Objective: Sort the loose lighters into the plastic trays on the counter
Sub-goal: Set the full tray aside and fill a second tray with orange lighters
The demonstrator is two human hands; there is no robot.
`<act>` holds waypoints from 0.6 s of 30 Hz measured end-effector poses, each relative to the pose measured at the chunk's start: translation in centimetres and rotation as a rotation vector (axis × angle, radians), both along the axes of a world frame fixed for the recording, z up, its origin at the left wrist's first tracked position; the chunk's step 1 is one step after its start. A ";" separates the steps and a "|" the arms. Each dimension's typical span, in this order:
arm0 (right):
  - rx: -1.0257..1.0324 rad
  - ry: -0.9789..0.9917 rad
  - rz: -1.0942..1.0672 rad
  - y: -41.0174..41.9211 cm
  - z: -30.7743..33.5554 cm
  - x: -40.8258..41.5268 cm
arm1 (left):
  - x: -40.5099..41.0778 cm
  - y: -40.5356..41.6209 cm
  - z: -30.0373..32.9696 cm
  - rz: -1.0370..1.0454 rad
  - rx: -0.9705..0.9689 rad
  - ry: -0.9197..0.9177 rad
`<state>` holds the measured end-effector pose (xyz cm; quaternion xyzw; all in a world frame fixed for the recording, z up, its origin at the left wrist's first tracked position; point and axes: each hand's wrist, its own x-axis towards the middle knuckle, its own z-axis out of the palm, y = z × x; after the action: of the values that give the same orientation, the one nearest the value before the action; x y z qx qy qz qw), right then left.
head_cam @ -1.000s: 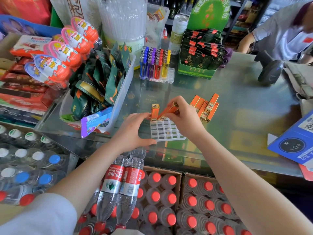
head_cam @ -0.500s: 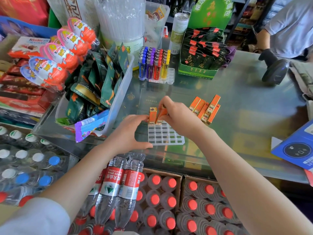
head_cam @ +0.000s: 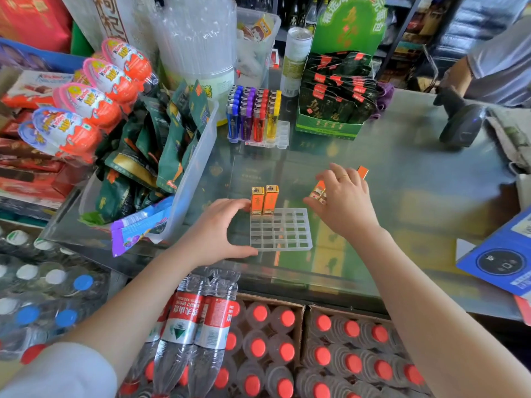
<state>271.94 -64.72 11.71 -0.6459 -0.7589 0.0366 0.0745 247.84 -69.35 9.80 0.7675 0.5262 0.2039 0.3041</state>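
Two orange lighters (head_cam: 264, 200) stand upright, long axis vert., gold caps up, in far-left cells of clear tray (head_cam: 283, 239) on glass counter (head_cam: 402, 173). Your L hand (head_cam: 218, 228) grips tray's left edge. Your R hand (head_cam: 344, 202) arches over loose lighters (head_cam: 317, 191); grasp can't be told.

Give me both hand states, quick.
Left hand: grips the clear tray by its left edge.
Right hand: open, fingers spread over the loose lighters, nothing visibly held.

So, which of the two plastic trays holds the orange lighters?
The near tray, held by the left hand: two orange lighters stand in its far row. The far tray holds blue, purple, red and yellow ones.
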 end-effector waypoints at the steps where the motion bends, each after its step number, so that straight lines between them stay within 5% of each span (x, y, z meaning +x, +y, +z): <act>1: -0.052 -0.041 -0.048 0.5 -0.2 0.4 | 0.1 0.1 -0.1 -0.002 0.001 0.000; 5: -0.176 -0.133 -0.070 1.9 -0.4 0.8 | -0.1 0.0 -0.1 0.000 0.021 0.008; 12: -0.278 0.068 0.217 3.0 0.0 -1.7 | -0.6 -0.5 0.4 0.000 0.047 0.063; 15: -0.132 0.183 0.067 3.3 -0.2 -3.4 | -0.9 -0.7 0.3 0.018 0.046 0.064; 18: -0.092 0.004 -0.038 4.0 -0.4 -5.0 | -0.9 -0.9 0.1 0.025 0.037 0.061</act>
<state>266.96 -60.68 11.26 -0.6628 -0.7439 0.0713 0.0470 246.91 -70.22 9.93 0.7721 0.5410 0.1939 0.2713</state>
